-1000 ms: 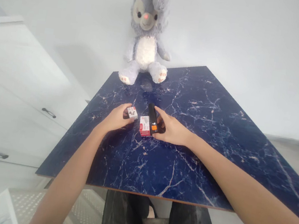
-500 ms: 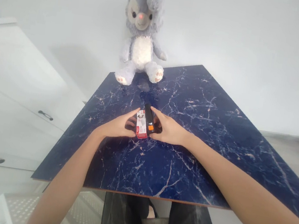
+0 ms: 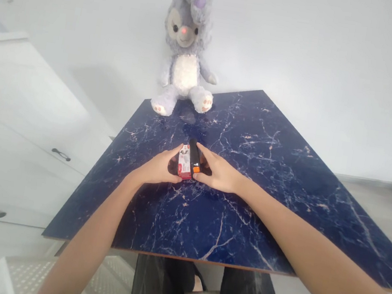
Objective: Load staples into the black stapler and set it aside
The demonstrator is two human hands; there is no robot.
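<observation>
A small red-and-white cardboard box [image 3: 185, 161] sits at the middle of the tabletop, with print and a picture on its top. My left hand [image 3: 162, 165] grips it from the left, thumb at the near end and a finger at the far end. Side by side with the box lies a narrow black stapler [image 3: 194, 152] with an orange patch at its near end. Around its right side my right hand [image 3: 220, 171] is closed, thumb near and finger far. Box and stapler appear to touch along their long sides. My other fingers are partly in shadow.
The dark blue marbled table [image 3: 268, 207] reaches to my lap. A grey plush rabbit [image 3: 186, 72] sits at its back edge against the wall. White cabinets [image 3: 27, 141] with dark handles stand to the left.
The view has tilted up slightly, so the scene sits a little lower. Both hands keep hold of the box and the stapler, with scarcely any shift.
</observation>
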